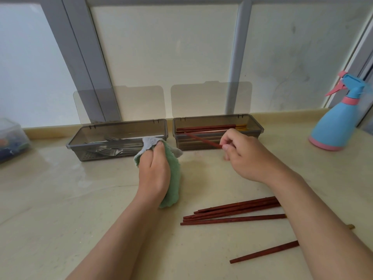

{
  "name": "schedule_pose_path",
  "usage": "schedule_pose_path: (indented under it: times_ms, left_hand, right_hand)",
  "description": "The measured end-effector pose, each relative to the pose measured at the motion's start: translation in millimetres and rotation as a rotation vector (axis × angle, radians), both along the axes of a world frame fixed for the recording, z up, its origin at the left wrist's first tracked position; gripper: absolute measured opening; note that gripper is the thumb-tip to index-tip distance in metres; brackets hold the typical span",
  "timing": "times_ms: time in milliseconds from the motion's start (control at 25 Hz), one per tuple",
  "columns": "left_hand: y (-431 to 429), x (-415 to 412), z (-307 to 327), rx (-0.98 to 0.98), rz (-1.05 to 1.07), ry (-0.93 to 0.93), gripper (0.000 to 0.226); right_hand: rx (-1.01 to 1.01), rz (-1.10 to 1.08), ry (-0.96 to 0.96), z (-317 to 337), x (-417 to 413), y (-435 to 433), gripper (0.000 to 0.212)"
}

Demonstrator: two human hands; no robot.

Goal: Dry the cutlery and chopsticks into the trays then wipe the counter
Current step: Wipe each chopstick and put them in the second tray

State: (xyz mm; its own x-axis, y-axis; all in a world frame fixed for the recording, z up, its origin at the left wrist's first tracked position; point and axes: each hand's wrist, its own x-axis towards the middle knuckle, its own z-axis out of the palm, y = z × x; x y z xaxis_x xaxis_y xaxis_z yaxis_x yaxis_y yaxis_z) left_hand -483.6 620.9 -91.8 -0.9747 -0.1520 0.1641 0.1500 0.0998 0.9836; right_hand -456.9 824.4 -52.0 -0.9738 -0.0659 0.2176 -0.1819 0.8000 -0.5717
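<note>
The right hand (pixel 245 156) pinches one end of a single red-brown chopstick (pixel 202 139) between thumb and forefinger, its far tip angled over the front wall of the right tray (pixel 259 129), while the left hand (pixel 154 172) is closed around a green cloth (pixel 173 174) whose grey underside folds over the fingertips. Nearest the person, one loose chopstick (pixel 264 252) lies alone on the counter (pixel 80 209), and just beyond it a bundle of chopsticks (pixel 234 212) lies roughly side by side, partly under the right forearm. These look light, stiff and thin, likely wood with a smooth finish, so if they are damp they could slip or roll; taking one near its thicker end, as now, or pinching it through the cloth, should give the surest hold. The cloth is soft and will wrap a stick along its length. Farther back, the left tray (pixel 75 141) holds forks (pixel 113 146) and other metal cutlery, and the right tray already holds several chopsticks laid lengthwise. Both clear lids stand open against the window behind. A blue and pink spray bottle (pixel 339 122) stands far right, well apart from the trays.
</note>
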Motion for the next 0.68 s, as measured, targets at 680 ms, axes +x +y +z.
schedule_pose_path:
  times_ms: [680]
  left_hand:
    - [10.8,12.2,4.9,0.054,-0.063,0.057,0.054]
  right_hand:
    - [-0.090,0.306,0.022,-22.8,0.9,-41.6,0.013]
